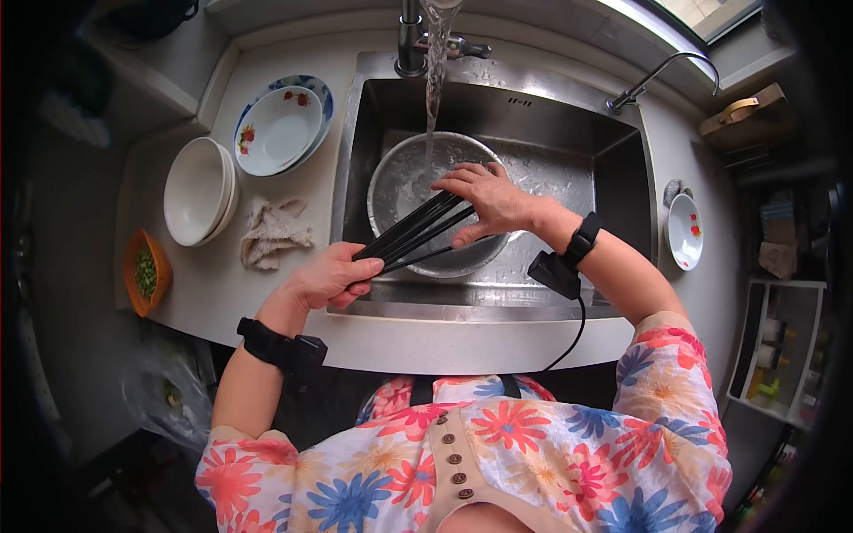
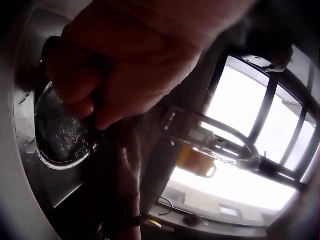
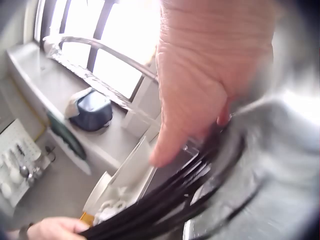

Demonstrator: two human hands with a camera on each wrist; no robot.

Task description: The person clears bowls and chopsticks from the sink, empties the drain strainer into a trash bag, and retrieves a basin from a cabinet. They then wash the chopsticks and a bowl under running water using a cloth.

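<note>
A bundle of long black chopsticks (image 1: 404,229) slants over a round metal basin (image 1: 384,178) in the sink. My left hand (image 1: 324,274) grips their near end, thumb on top. At the far end is my right hand (image 1: 498,202), with fingers stretched over the tips and thumb held apart. In the right wrist view the chopsticks (image 3: 165,200) fan out slightly below the right hand (image 3: 200,85). Water (image 1: 434,98) runs from the tap (image 1: 410,44) into the basin. The left wrist view shows the left hand (image 2: 125,65) in shadow, fingers curled.
Left of the sink (image 1: 622,160) stand white bowls (image 1: 197,191), patterned plates (image 1: 277,131), a crumpled cloth (image 1: 275,233) and an orange basket (image 1: 147,271) of chopped greens. On the right are a small dish (image 1: 685,231) and a thin curved spout (image 1: 675,60).
</note>
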